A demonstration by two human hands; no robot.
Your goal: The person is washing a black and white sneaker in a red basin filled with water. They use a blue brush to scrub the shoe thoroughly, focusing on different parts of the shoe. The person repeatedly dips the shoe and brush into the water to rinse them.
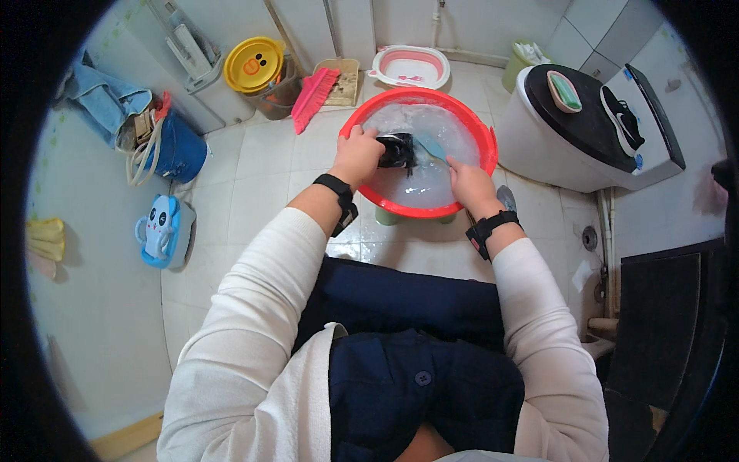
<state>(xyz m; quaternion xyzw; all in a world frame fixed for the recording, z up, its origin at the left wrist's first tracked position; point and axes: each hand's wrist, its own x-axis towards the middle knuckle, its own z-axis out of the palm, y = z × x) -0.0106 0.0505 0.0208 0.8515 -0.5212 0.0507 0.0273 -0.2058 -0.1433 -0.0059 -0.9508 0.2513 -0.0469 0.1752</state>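
A red plastic basin [492,156] of cloudy, sudsy water [421,187] stands before me on a pale green support [385,216]. Over its left side, my left hand [359,155] grips a wet black shoe [395,151], which lies partly in the water. My right hand [472,183], at the basin's right front, is closed around the handle of a light blue brush [432,145]. The brush head points towards the shoe, a little to its right; whether its bristles touch the shoe cannot be made out.
On the toilet's black lid [568,118] rest another black sneaker [622,120] and a soap dish [564,91]. A pink-and-white folding basin [411,66], pink broom [314,98] and dustpan [344,81] are beyond. To the left stand a blue bucket [187,147] and a panda-faced box [164,231].
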